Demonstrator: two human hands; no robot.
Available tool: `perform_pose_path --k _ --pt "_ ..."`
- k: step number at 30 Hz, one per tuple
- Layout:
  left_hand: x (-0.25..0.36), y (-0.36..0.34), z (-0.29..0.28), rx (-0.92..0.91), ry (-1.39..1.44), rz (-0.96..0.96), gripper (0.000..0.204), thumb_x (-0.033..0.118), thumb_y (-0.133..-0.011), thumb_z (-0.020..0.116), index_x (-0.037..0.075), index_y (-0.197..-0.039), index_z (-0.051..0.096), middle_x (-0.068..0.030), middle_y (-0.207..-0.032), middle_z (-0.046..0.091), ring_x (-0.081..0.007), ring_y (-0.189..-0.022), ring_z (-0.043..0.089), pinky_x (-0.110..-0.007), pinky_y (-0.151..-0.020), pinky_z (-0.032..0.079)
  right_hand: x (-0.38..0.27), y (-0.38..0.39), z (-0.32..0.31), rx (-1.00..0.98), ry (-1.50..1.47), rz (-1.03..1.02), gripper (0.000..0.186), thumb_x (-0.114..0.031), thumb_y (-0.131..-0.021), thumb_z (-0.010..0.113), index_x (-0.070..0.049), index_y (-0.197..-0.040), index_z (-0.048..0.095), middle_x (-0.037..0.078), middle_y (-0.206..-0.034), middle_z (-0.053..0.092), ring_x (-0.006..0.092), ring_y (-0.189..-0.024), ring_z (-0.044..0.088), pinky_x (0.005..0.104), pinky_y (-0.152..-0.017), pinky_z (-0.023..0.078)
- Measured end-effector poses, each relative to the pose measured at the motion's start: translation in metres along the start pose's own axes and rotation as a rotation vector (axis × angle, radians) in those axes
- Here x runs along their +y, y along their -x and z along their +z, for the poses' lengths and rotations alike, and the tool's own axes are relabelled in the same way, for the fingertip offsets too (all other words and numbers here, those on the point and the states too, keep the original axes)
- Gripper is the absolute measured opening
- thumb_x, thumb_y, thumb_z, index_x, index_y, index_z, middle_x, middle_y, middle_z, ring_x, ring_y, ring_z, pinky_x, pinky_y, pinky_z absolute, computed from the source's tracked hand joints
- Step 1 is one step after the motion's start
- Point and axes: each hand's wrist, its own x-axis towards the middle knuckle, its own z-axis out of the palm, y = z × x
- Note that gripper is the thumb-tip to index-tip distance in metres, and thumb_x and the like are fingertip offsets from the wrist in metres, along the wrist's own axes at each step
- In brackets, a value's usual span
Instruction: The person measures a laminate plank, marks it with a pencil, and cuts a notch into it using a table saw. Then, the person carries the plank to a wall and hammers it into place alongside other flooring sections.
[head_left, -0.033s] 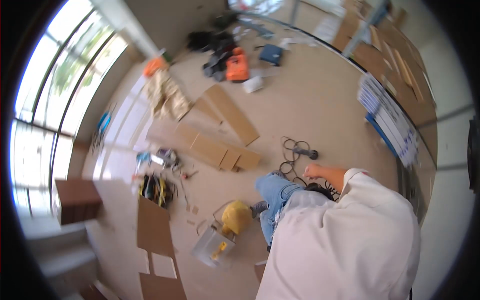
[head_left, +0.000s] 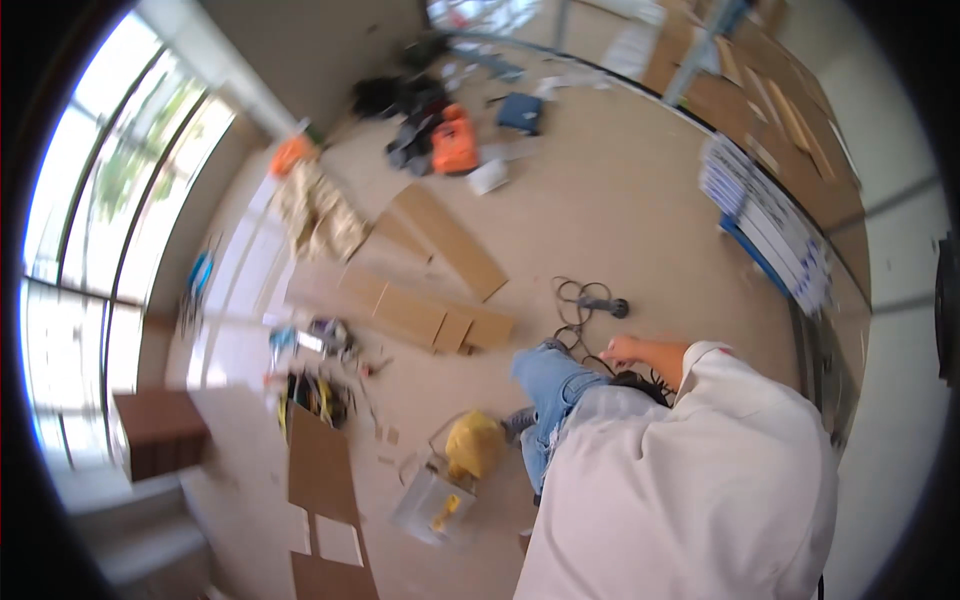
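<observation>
My right hand (head_left: 622, 350) hangs beside my right hip, below the end of a white sleeve (head_left: 712, 362). Its fingers look curled in, and blur hides whether anything is inside them. Just below it lies a black, strap-like bundle (head_left: 645, 386) against my white shirt (head_left: 690, 480). Past the hand, a dark grey handheld power tool (head_left: 604, 306) rests on the floor, and its looped black cord (head_left: 572, 318) runs back toward my foot. My left hand is out of view. My legs in blue jeans (head_left: 556, 385) stretch leftward, one grey shoe (head_left: 519, 423) showing.
Cardboard sheets (head_left: 440, 240) lie ahead on the floor. Near my foot are a yellow bag (head_left: 474, 445) and a clear bin (head_left: 432, 508). A tool bag (head_left: 318, 398) stands farther left, and an orange bag (head_left: 455, 140) lies far off. A white printed board (head_left: 765, 225) leans at right.
The view has turned a little: far things sit farther left and the near left ones lower. My right hand keeps nearly the same place beside my hip.
</observation>
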Motion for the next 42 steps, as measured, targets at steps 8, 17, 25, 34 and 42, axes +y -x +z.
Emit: perform_pose_path --k 8,17,25,34,42 --pt "-0.162 0.159 0.282 -0.456 -0.007 -0.333 0.036 0.008 -0.093 0.064 -0.008 -0.125 0.061 -0.0182 -0.126 0.063 -0.0278 -0.107 0.062 -0.038 -0.087 0.056 0.070 0.052 -0.032 0.208 -0.028 -0.073 0.071 -0.070 -0.090 0.051 -0.003 -0.096 0.075 0.022 -0.093 0.072 0.0361 -0.091 0.069 0.0440 -0.084 0.051" --pt "-0.206 0.345 0.508 -0.744 -0.191 -0.379 0.036 0.007 -0.090 0.066 -0.009 -0.122 0.062 -0.0203 -0.124 0.064 -0.0300 -0.105 0.062 -0.039 -0.087 0.056 0.125 0.015 -0.235 0.424 -1.014 -0.023 0.030 -0.026 -0.096 0.064 0.003 -0.103 0.064 0.011 -0.083 0.071 0.0147 -0.070 0.067 0.0290 -0.062 0.055" --pt "-0.273 0.518 0.651 -1.004 -0.292 -0.454 0.037 0.001 -0.079 0.073 -0.012 -0.113 0.066 -0.0239 -0.114 0.066 -0.0318 -0.094 0.064 -0.042 -0.083 0.057 0.135 -0.002 -0.425 0.760 -0.944 -0.217 0.034 -0.027 -0.097 0.062 0.000 -0.077 0.061 0.008 -0.071 0.067 0.0150 -0.063 0.065 0.0281 -0.059 0.051" --pt "-0.387 0.860 0.804 -1.087 -0.631 -1.020 0.030 0.013 -0.089 0.070 -0.009 -0.110 0.067 -0.0128 -0.098 0.069 -0.0194 -0.082 0.063 -0.032 -0.075 0.051 0.292 -0.090 -0.569 0.705 -0.987 0.257 0.015 -0.013 -0.077 0.070 0.002 -0.080 0.072 0.011 -0.070 0.071 0.0184 -0.057 0.066 0.0321 -0.053 0.053" --pt "-0.432 1.035 0.935 -1.740 -0.519 -0.567 0.023 0.002 -0.083 0.069 -0.005 -0.105 0.071 -0.0028 -0.089 0.072 -0.0101 -0.082 0.063 -0.027 -0.074 0.050 0.236 -0.098 -0.653 0.635 -1.576 0.302 0.021 -0.015 -0.085 0.064 0.005 -0.091 0.067 0.016 -0.081 0.072 0.0228 -0.067 0.069 0.0320 -0.057 0.057"
